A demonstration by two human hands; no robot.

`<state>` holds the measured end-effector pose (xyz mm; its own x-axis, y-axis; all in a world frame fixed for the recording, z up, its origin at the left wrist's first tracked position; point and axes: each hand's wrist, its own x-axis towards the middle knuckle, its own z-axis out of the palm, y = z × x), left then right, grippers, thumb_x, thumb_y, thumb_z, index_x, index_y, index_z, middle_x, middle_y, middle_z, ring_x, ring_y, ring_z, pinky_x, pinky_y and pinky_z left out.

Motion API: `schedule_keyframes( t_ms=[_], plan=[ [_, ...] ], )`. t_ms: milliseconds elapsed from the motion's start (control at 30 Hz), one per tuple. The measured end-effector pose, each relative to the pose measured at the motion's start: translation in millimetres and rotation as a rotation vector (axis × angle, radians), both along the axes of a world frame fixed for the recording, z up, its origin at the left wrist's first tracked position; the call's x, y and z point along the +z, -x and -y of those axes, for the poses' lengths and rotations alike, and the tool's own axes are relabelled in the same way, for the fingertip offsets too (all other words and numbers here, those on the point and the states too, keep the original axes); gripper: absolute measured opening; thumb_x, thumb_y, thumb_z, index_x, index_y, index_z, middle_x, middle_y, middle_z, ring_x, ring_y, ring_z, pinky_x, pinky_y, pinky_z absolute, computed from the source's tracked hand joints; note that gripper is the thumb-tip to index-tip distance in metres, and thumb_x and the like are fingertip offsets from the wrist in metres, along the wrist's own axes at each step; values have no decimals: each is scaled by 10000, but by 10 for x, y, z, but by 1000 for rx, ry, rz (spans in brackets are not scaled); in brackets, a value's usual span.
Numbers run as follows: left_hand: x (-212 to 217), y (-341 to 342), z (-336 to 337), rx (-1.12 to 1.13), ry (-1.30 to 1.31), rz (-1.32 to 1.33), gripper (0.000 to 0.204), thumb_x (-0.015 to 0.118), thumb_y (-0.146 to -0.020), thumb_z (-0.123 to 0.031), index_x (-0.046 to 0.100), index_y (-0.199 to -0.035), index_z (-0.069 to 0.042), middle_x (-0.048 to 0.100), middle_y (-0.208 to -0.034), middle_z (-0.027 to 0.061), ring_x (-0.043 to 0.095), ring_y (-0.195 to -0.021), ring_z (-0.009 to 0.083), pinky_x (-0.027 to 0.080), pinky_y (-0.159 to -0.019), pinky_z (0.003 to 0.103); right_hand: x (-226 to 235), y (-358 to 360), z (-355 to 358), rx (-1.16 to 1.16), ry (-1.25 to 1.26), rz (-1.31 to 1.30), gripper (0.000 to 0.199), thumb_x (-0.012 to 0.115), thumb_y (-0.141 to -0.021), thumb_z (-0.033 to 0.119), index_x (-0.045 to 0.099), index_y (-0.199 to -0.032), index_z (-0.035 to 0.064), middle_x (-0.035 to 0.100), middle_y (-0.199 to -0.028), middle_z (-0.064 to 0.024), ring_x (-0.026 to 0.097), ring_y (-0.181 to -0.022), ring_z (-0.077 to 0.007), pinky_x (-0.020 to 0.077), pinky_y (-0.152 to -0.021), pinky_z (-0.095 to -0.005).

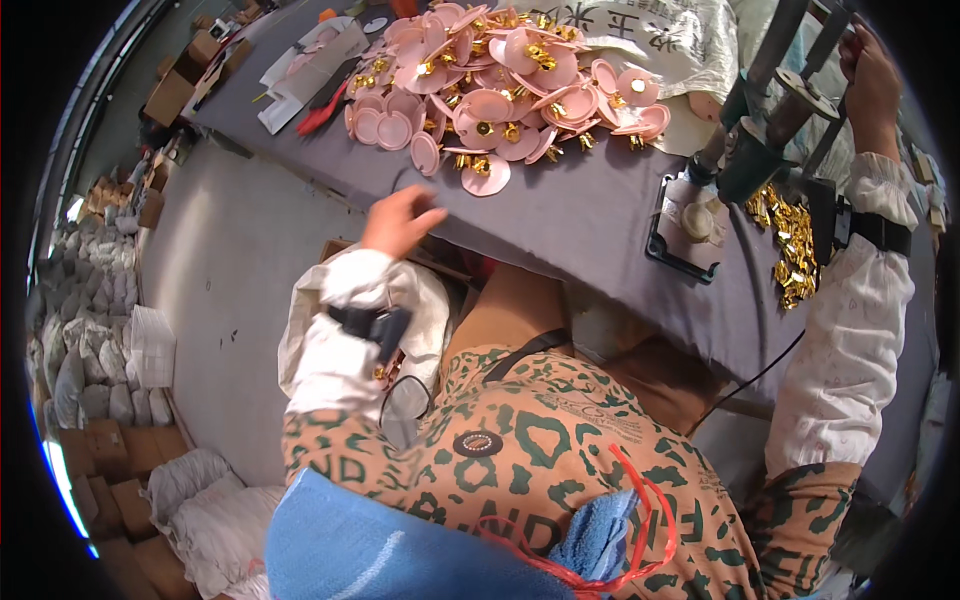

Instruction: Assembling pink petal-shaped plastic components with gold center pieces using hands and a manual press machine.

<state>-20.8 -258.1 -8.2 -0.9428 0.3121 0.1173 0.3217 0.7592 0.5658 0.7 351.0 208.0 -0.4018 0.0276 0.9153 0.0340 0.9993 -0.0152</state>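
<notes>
My right hand [873, 90] is raised at the far right, its fingers wrapped round the lever of a dark green hand press [752, 160]. Under the press head is a metal base plate with a round pale die [697, 221]. Over the table's front edge hovers my left hand [398, 222], thumb and fingers apart, with nothing visible in it. Beyond it lies a heap of pink round plastic pieces [484, 108], many with gold metal clips attached. One pink disc [486, 176] lies nearest the edge. Loose gold clips [797, 255] are piled right of the press.
A grey cloth covers the table [570, 215]. A white box [310, 70] and a red-handled tool [322, 112] lie at its left. A white printed sack [660, 45] stands behind the heap. An open white bag [430, 310] hangs below my left hand. Cartons and sacks line the left.
</notes>
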Motion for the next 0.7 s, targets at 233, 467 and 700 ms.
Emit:
schedule_keyframes(
  t_ms=[233, 467, 700],
  plan=[
    [-597, 547, -865, 0, 95, -406, 346, 715, -761, -205, 633, -1054, -39, 659, -917, 185, 632, -864, 352, 496, -781, 422, 195, -88, 980, 632, 989, -158, 281, 454, -807, 131, 678, -890, -16, 647, -890, -132, 596, -597, -231, 460, -488, -309],
    [-131, -295, -2084, -342, -563, 213, 590, 773, -710, -129, 477, -1217, -65, 715, -1002, 135, 695, -867, 200, 551, -761, 319, 167, -133, 909, 669, 1014, -174, 214, 478, -897, 120, 604, -1043, 28, 520, -621, -1, 424, -425, -60, 283, -347, -197],
    [-148, -364, -3167, -540, -434, 62, 613, 778, -679, -130, 453, -1192, -46, 681, -984, 174, 632, -934, 374, 503, -814, 435, 181, -117, 884, 682, 1074, -185, 203, 472, -909, 120, 605, -1027, 21, 523, -629, 0, 417, -424, -57, 290, -352, -193]
  ],
)
